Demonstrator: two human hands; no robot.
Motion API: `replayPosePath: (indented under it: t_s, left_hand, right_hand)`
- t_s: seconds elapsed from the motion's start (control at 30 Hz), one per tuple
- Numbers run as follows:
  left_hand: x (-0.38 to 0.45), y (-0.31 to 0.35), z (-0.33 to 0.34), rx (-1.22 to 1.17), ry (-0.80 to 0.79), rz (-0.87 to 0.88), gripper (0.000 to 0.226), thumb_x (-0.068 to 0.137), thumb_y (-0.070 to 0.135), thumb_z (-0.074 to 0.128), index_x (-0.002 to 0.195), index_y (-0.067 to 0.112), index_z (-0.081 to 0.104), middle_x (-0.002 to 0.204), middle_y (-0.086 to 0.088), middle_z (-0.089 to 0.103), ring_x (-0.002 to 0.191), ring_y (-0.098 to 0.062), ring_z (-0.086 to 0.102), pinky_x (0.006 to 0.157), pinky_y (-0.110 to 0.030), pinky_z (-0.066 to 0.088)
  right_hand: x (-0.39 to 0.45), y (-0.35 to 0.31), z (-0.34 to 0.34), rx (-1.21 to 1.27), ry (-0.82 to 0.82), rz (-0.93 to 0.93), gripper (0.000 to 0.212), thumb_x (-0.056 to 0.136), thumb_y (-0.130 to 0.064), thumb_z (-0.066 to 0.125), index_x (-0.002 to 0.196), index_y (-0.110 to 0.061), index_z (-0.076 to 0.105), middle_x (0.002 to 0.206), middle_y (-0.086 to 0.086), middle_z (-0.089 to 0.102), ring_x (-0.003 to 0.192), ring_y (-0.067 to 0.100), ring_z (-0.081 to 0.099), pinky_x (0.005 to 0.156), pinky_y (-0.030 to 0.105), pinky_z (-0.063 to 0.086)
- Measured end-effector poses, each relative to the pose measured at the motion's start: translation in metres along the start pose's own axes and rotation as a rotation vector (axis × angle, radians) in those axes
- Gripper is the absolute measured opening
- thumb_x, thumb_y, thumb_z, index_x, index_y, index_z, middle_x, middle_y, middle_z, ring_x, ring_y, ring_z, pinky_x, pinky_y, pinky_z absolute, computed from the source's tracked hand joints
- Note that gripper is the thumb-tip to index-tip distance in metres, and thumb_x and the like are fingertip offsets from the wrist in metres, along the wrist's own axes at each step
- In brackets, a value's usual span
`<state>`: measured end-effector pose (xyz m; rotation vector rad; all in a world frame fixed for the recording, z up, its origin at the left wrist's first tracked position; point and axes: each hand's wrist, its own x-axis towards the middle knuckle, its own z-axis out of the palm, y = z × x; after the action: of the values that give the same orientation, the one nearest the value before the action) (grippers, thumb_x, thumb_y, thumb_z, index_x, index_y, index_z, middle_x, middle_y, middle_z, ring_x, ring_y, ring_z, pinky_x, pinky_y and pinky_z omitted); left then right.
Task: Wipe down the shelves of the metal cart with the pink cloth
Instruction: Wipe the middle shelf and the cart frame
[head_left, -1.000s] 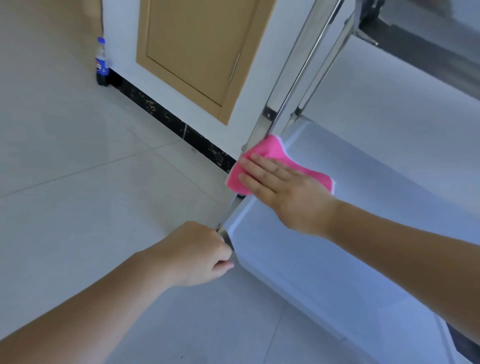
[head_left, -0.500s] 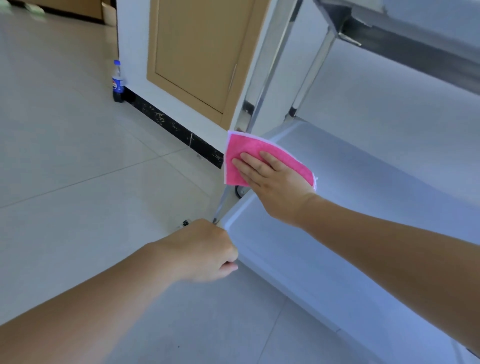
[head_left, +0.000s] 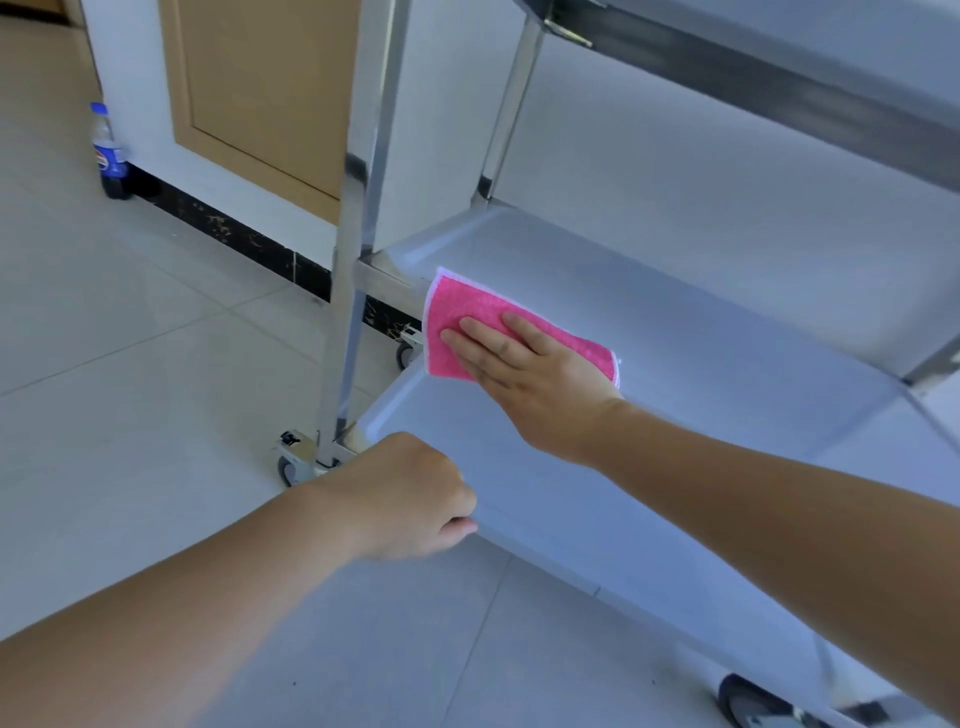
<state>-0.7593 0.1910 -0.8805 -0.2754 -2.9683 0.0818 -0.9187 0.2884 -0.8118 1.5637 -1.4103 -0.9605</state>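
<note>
The pink cloth (head_left: 470, 317) lies flat on the middle shelf (head_left: 701, 332) of the metal cart, near the shelf's front-left corner. My right hand (head_left: 530, 374) presses down on the cloth with its fingers spread and pointing left. My left hand (head_left: 405, 493) is a closed fist at the front-left corner of the lower shelf (head_left: 545, 519), its thumb lying against the shelf's rim. The fingers curl out of sight underneath. The top shelf (head_left: 779, 67) crosses the upper right of the view.
A shiny upright post (head_left: 358, 218) rises just left of the cloth, with a caster (head_left: 288, 467) at its foot. Another caster (head_left: 743, 701) shows at the bottom right. A cola bottle (head_left: 109, 156) stands by the wall and its wooden panel (head_left: 270, 93). The floor is tiled.
My right hand has slid the cloth to the right, away from the corner post and further onto the shelf. My left fist stays at the lower shelf corner. The view has pulled back.
</note>
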Motion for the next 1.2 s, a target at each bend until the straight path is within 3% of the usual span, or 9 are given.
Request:
replayPosePath:
  t_s: [0.1,0.23,0.4,0.57,0.67,0.83,1.03,1.2]
  left_hand:
    - [0.012,0.011,0.006,-0.024,0.014,0.043,0.037,0.094,0.040,0.035,0.065,0.017,0.037,0.061,0.003,0.040,0.062,-0.021,0.045,0.054,-0.030,0.027]
    - [0.030,0.027,0.009,-0.068,0.064,0.103,0.031,0.092,0.038,0.040,0.068,0.019,0.036,0.063,0.006,0.037,0.067,-0.016,0.036,0.059,-0.031,0.027]
    - [0.056,0.051,0.008,-0.083,0.062,0.169,0.026,0.092,0.039,0.038,0.080,0.019,0.050,0.078,0.005,0.053,0.078,-0.017,0.046,0.066,-0.031,0.033]
    - [0.077,0.075,0.004,-0.092,0.093,0.249,0.024,0.092,0.035,0.038,0.073,0.021,0.044,0.075,0.004,0.053,0.071,-0.017,0.040,0.064,-0.031,0.031]
    - [0.088,0.087,0.002,-0.094,0.101,0.286,0.024,0.092,0.034,0.037,0.077,0.020,0.049,0.078,0.004,0.056,0.075,-0.018,0.046,0.065,-0.031,0.031]
    - [0.104,0.106,-0.001,-0.117,0.108,0.336,0.024,0.091,0.032,0.038,0.080,0.020,0.055,0.080,0.004,0.058,0.077,-0.019,0.050,0.067,-0.032,0.038]
    - [0.120,0.130,-0.006,-0.122,0.125,0.408,0.023,0.092,0.029,0.039,0.077,0.020,0.053,0.080,0.003,0.058,0.074,-0.019,0.047,0.065,-0.028,0.029]
    - [0.138,0.149,-0.012,-0.122,0.123,0.440,0.022,0.093,0.029,0.039,0.082,0.020,0.055,0.085,0.002,0.059,0.079,-0.020,0.050,0.067,-0.030,0.032]
  right_hand:
    - [-0.023,-0.001,0.001,0.024,-0.059,0.009,0.064,0.093,-0.030,0.021,0.148,-0.007,-0.002,0.157,0.008,-0.009,0.144,0.027,-0.009,0.113,0.045,-0.009]
    - [-0.054,0.002,0.008,0.007,-0.067,0.028,0.062,0.091,-0.029,0.023,0.149,-0.010,0.011,0.158,0.004,0.002,0.145,0.025,0.000,0.115,0.043,-0.001]
    - [-0.089,0.004,0.016,-0.005,-0.094,0.017,0.061,0.090,-0.028,0.022,0.148,-0.012,0.013,0.158,0.002,0.003,0.145,0.023,0.000,0.116,0.043,-0.001]
    - [-0.125,0.005,0.026,0.002,-0.072,0.015,0.061,0.089,-0.029,0.024,0.148,-0.014,0.016,0.158,0.000,0.007,0.145,0.022,0.004,0.117,0.042,0.002]
    - [-0.146,0.005,0.030,-0.005,-0.076,0.020,0.061,0.089,-0.029,0.026,0.147,-0.014,0.017,0.157,-0.001,0.008,0.145,0.021,0.006,0.117,0.042,0.003]
    - [-0.190,0.007,0.039,0.014,-0.074,0.038,0.064,0.089,-0.028,0.033,0.146,-0.012,0.010,0.155,-0.003,0.000,0.142,0.018,-0.005,0.117,0.042,-0.001]
    - [-0.246,0.009,0.051,0.012,-0.099,0.036,0.062,0.088,-0.023,0.031,0.147,-0.014,0.018,0.155,-0.002,0.001,0.143,0.017,0.000,0.117,0.041,0.002]
    - [-0.285,0.011,0.060,0.017,-0.130,0.040,0.060,0.088,-0.020,0.028,0.147,-0.014,0.019,0.155,-0.004,0.003,0.143,0.016,0.000,0.117,0.041,0.002]
